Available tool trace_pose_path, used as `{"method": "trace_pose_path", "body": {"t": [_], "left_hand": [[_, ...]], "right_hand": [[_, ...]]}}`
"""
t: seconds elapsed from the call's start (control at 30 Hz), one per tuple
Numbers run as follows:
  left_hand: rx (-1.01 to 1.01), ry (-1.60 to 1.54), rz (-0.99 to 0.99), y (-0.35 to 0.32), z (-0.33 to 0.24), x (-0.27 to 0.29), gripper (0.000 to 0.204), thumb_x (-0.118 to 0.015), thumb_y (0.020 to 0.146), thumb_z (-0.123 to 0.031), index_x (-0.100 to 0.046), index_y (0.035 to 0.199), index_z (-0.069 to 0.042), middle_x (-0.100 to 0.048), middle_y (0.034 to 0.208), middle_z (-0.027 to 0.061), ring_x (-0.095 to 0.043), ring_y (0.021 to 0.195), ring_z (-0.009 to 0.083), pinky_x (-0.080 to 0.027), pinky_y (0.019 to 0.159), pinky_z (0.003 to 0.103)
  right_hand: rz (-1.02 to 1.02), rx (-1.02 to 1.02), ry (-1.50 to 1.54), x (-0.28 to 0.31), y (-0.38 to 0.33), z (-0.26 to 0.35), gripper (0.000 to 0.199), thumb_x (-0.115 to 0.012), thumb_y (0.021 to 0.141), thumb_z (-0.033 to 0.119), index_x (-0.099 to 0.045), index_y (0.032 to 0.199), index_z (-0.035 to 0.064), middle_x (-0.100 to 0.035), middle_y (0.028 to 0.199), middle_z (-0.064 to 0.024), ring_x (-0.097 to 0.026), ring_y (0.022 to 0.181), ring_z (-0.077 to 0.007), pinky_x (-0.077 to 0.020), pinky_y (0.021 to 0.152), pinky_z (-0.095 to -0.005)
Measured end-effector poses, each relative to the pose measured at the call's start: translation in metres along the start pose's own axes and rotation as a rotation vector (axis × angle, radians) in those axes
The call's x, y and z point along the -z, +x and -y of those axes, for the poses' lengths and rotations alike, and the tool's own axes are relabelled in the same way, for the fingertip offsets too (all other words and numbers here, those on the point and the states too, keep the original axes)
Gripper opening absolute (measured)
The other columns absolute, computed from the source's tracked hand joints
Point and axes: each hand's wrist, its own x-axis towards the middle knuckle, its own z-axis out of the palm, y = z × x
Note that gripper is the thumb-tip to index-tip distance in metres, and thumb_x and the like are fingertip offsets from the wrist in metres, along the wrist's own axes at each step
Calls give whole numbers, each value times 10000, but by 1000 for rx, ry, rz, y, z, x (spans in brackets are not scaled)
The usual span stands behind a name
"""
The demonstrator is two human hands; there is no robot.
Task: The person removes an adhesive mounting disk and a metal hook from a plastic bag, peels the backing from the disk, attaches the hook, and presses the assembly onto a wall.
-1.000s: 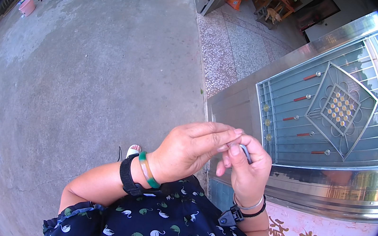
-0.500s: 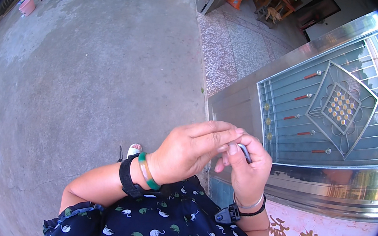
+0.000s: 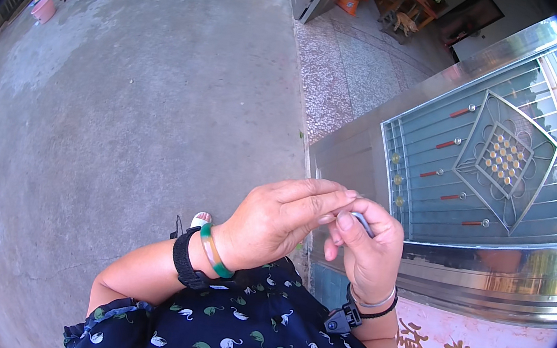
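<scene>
Small grey metal piece (image 3: 362,223), pinched.

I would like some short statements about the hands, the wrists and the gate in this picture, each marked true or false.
1. The right hand pinches a small grey metal piece between thumb and fingers. True.
2. The left hand hangs down at the side, far from the right one. False: it is raised and its fingertips meet the right hand at the metal piece.
3. A green bangle sits on the left wrist next to a black strap. True.
4. The metal gate stands on the person's left. False: it is on the right.
5. The ground is grass. False: it is bare concrete.
</scene>
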Motion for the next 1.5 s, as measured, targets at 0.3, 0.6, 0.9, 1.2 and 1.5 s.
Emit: {"method": "trace_pose_path", "body": {"t": [0.3,0.6,0.9,1.2,1.5], "left_hand": [[-31,116,24,0,1,1,376,-588,784,46,-560,1154,-19,-606,1072,143,-630,905,269,-521,741,312],[0,125,44,-3,5,2,363,-602,824,-78,-539,1176,-11,-598,1077,164,-625,903,277,-512,752,319],[114,-50,15,-5,4,6,263,-489,886,-28,-563,1133,21,-597,1074,174,-613,935,270,-492,794,314],[65,55,17,-5,6,3,301,-534,862,-19,-555,1162,-21,-579,1102,167,-608,953,285,-501,792,320],[53,63,19,-4,5,4,317,-539,863,-29,-546,1180,-33,-576,1106,163,-605,957,285,-502,789,320]], "right_hand": [[-3,-48,61,2,3,2,127,-584,863,78,-590,916,-37,-550,680,-26,-540,569,-89,-442,518,-198],[9,-61,-1,6,10,-4,85,-570,852,53,-596,890,-19,-557,697,-11,-493,571,-55,-400,520,-181],[29,-44,-21,3,13,-11,97,-571,866,75,-597,907,-9,-557,701,-3,-485,572,-48,-384,516,-174],[13,-46,27,3,13,-10,133,-586,867,104,-588,928,-14,-549,680,-7,-487,560,-56,-376,504,-175],[23,-10,36,1,13,-9,120,-587,865,83,-586,922,-23,-552,686,-11,-481,557,-58,-374,503,-177]]}}
